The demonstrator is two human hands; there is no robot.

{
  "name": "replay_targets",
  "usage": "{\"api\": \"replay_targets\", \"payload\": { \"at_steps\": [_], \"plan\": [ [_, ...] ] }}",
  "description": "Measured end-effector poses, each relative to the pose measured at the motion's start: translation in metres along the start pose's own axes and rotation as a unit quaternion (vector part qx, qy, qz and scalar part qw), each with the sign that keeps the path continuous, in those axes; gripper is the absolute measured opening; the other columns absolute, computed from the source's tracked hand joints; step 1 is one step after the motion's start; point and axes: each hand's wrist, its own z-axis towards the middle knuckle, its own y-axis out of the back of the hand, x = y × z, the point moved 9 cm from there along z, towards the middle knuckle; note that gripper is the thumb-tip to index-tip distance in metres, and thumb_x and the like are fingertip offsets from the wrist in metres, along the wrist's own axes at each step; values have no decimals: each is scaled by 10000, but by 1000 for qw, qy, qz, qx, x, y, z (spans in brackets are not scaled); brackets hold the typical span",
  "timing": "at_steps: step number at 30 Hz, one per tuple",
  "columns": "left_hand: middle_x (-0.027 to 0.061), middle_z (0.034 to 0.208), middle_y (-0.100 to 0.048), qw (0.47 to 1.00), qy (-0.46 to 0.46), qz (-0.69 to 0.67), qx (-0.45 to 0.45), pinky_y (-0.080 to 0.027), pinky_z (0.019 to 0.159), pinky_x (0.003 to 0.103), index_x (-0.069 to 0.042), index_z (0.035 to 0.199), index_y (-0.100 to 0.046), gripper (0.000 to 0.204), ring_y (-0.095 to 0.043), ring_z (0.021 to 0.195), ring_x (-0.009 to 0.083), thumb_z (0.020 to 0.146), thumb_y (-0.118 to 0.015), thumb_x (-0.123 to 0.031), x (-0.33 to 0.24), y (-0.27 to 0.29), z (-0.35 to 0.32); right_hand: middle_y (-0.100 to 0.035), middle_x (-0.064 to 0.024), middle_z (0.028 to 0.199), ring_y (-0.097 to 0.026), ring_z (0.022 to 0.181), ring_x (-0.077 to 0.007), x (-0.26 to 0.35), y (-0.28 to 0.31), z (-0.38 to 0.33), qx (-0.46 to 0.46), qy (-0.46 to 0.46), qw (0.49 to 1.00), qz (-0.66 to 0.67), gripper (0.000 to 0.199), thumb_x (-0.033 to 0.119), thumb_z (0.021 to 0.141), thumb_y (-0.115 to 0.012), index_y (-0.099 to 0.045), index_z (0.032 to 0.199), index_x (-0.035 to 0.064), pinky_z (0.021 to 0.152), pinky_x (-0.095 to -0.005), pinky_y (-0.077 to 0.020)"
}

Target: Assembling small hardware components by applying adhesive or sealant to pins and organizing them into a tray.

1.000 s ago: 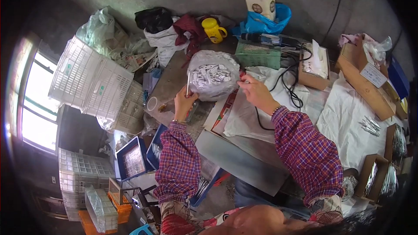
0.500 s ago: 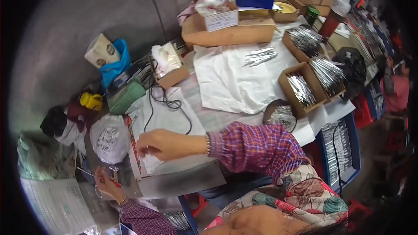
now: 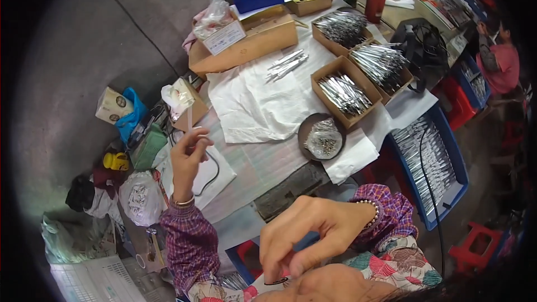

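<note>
My left hand [image 3: 187,159] is raised over the left part of the work table, its fingers closed on a thin pale strip [image 3: 189,118] that points upward. Under it lie a white sheet [image 3: 221,174] and a black cable [image 3: 211,169]. My right hand [image 3: 313,232] is very close to the camera at the bottom middle, with its fingertips bunched and pointing down. Whether they pinch anything is hidden. A dark flat block [image 3: 291,189] lies on the table between the two hands.
Cardboard boxes of shiny metal pieces [image 3: 342,94] stand at the back right beside a dark round dish [image 3: 323,138] and a white cloth [image 3: 251,103]. At the right are a blue crate [image 3: 430,162], red stools [image 3: 472,249] and another person [image 3: 498,59]. A clear bag of small parts [image 3: 141,197] lies at the left.
The view has swung to the right across the table. My left hand has risen with the strip. My right hand has left the white sheet and come up close to the camera.
</note>
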Motion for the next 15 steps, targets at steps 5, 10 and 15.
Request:
{"api": "replay_targets", "payload": {
  "at_steps": [5, 10, 15],
  "plan": [
    [-28, 716, -617, 991, -61, 86, 79, -386, 497, 179, -18, 979, -674, 156, -497, 562, 8, 845, -631, -87, -15, -88, 38, -652, -126, 954, -619, 853, -235, -1, -8, -28, 30, 9, 999, -18, 172, 95, 881, -605, -649, 998, -22, 725, -316, -484],
    [92, 640, -583, 950, -195, 245, -12, -404, 516, 295, -19, 884, -673, 162, -527, 523, 149, 753, -646, -109, -31, -137, 103, -644, -79, 928, -614, 818, -157, -23, 14, -58, -2, 2, 999, -39, 175, 77, 879, -561, -632, 1006, -20, 676, -262, -480],
    [136, 688, -626, 942, -132, 304, -47, -463, 588, 357, -30, 880, -688, 231, -609, 608, 248, 726, -662, -199, -1, -162, 160, -627, -72, 862, -577, 720, -125, -78, 43, -102, -85, -79, 993, -24, 215, -11, 825, -515, -635, 1004, -26, 656, -256, -470]
  ]
}}
